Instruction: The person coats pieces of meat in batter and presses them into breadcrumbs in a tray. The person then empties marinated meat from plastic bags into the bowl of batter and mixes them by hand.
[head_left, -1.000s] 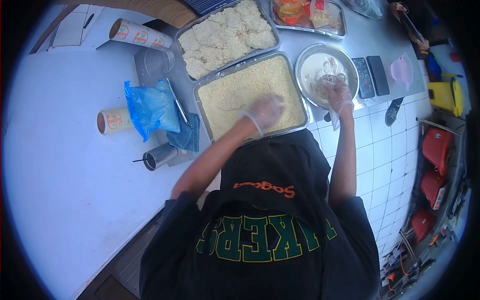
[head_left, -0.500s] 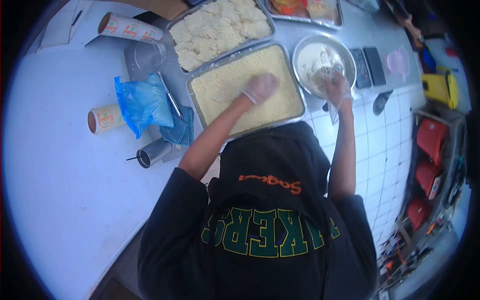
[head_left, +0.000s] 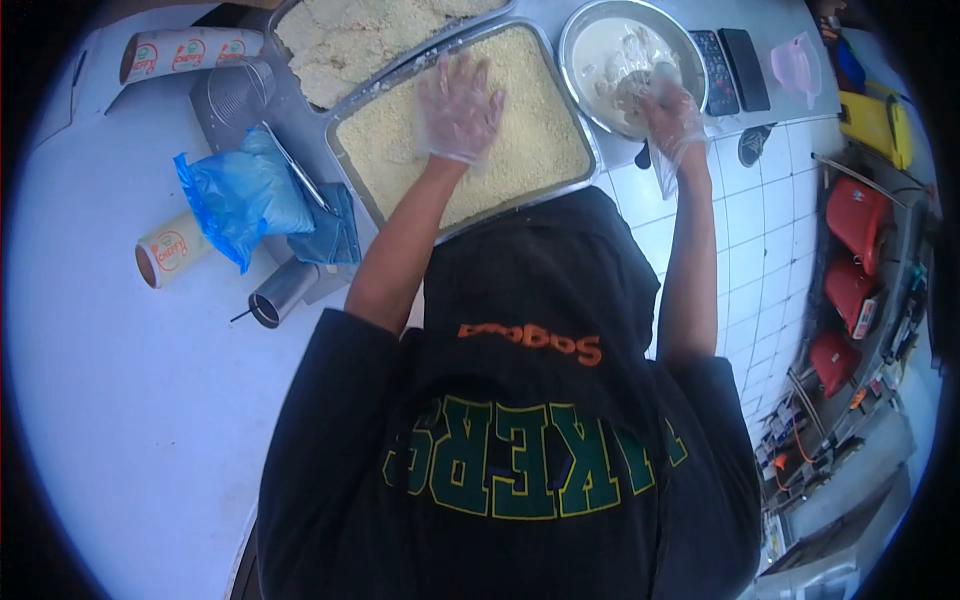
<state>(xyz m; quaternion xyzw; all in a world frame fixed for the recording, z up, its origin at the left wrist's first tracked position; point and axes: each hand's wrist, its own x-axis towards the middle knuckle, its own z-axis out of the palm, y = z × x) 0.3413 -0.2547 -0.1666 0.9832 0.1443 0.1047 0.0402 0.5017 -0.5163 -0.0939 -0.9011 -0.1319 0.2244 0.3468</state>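
Observation:
My left hand, in a clear plastic glove, lies flat with fingers spread on pale yellow crumbs. The crumbs fill a rectangular metal tray close to my body. My right hand, also gloved, reaches over the near right side of a round metal bowl of whitish liquid. Its fingers are closed around something whose kind I cannot make out, at the liquid. Behind the crumb tray, a second tray holds coated pieces lying close together.
Left of the trays are a blue plastic bag, a metal tumbler, and printed cardboard tubes. A black scale and pink container stand right of the bowl. Red chairs line the tiled floor.
My left hand has moved left and away from me across the crumbs, its fingers now spread. My right hand stays at the bowl. The whole view has shifted slightly.

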